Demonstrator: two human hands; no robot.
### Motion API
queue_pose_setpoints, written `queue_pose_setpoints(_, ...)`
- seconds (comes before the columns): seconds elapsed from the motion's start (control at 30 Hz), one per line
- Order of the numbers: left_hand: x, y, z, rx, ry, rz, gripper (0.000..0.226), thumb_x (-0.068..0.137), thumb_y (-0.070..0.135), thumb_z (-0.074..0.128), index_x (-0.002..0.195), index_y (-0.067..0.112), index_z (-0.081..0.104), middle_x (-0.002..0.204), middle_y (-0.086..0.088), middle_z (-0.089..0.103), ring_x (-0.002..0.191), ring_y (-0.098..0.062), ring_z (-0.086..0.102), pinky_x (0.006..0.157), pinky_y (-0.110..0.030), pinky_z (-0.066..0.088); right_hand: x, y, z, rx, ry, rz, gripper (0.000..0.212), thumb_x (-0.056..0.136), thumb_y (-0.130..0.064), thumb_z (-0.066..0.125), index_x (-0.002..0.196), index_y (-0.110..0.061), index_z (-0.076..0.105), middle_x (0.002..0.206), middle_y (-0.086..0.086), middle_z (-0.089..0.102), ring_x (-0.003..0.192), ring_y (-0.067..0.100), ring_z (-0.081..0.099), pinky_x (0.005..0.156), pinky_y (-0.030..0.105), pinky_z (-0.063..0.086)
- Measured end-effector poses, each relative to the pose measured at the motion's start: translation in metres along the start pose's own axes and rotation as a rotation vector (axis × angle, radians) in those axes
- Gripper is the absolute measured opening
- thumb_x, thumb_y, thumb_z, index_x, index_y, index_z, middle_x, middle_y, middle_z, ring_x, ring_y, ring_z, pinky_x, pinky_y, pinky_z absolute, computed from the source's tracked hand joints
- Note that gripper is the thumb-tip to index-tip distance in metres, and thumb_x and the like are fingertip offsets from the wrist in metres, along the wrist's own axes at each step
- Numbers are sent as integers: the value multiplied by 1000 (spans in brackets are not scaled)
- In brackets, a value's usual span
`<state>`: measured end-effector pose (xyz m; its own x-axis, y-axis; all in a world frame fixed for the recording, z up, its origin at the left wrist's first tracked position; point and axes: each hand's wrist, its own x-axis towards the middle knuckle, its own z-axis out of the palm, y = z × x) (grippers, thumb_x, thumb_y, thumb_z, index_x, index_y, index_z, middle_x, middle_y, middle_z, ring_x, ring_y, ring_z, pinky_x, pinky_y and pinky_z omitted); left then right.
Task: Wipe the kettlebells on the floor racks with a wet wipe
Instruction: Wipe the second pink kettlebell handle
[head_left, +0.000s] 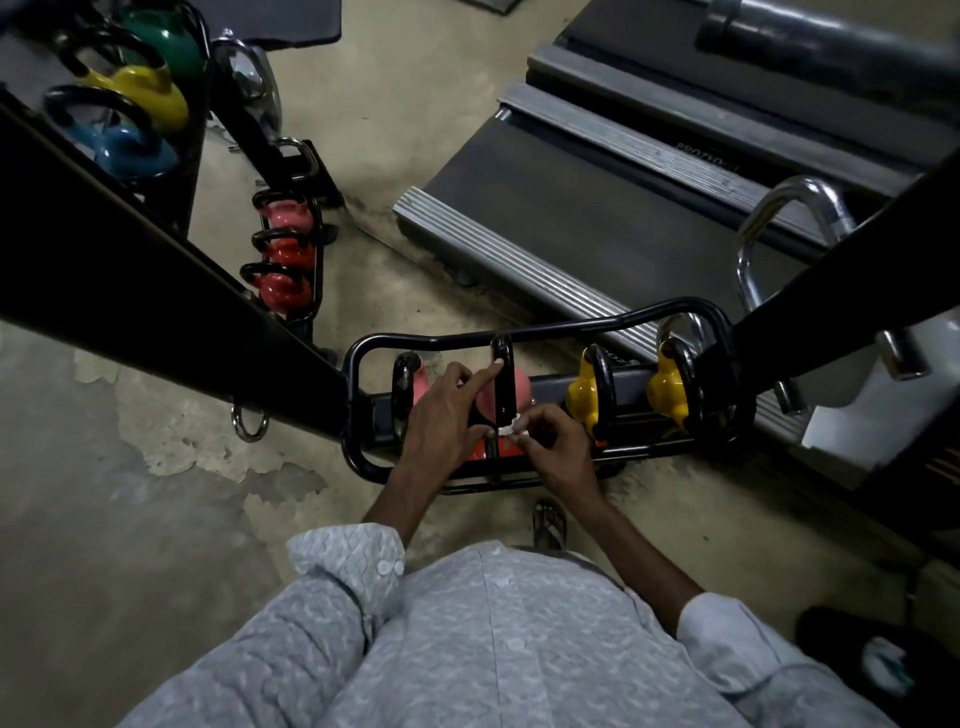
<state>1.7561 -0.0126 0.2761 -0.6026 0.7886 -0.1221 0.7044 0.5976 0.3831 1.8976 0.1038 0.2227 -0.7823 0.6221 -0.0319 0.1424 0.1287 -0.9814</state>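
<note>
Both hands work at the middle of the near floor rack (550, 326). Our right hand (553, 441) pinches a small wet wipe (506, 430) against the lower handle of a pink kettlebell (521, 389). Our left hand (444, 418) stretches its index finger to the handle's top, probably to steady it. Two yellow kettlebells (582, 397) wait beside it. The rack's upper rail and a slanted black beam (156, 249) crowd our reach. Farther off stand a second rack (318, 244) of pink and red bells and a treadmill (571, 208).
</note>
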Motion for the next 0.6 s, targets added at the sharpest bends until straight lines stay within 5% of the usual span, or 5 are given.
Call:
queue_pose_setpoints(0.23, 0, 1, 1, -44, 17, -5, 98, 66, 37, 91, 151, 35, 42, 120, -1, 52, 101, -21, 60, 72, -31, 49, 25, -2, 2, 256, 61, 295, 17, 90, -9, 73, 105, -4, 69, 99, 14, 74, 91, 25, 70, 84, 41, 59)
queue_pose_setpoints(0.37, 1, 3, 1, -26, 42, -10, 95, 66, 45, 89, 149, 34, 45, 118, -2, 55, 98, -22, 61, 75, -32, 50, 57, -23, 7, 280, 128, 331, 11, 88, -15, 76, 99, -16, 73, 102, 9, 75, 96, 25, 72, 82, 40, 60)
queue_pose_setpoints(0.6, -3, -1, 3, -21, 44, -36, 96, 68, 46, 88, 151, 38, 40, 122, -1, 54, 100, -21, 62, 77, -38, 56, 110, -43, 19, 407, 230, 649, 5, 90, -8, 73, 94, -5, 72, 81, 2, 71, 72, 11, 66, 57, 18, 54)
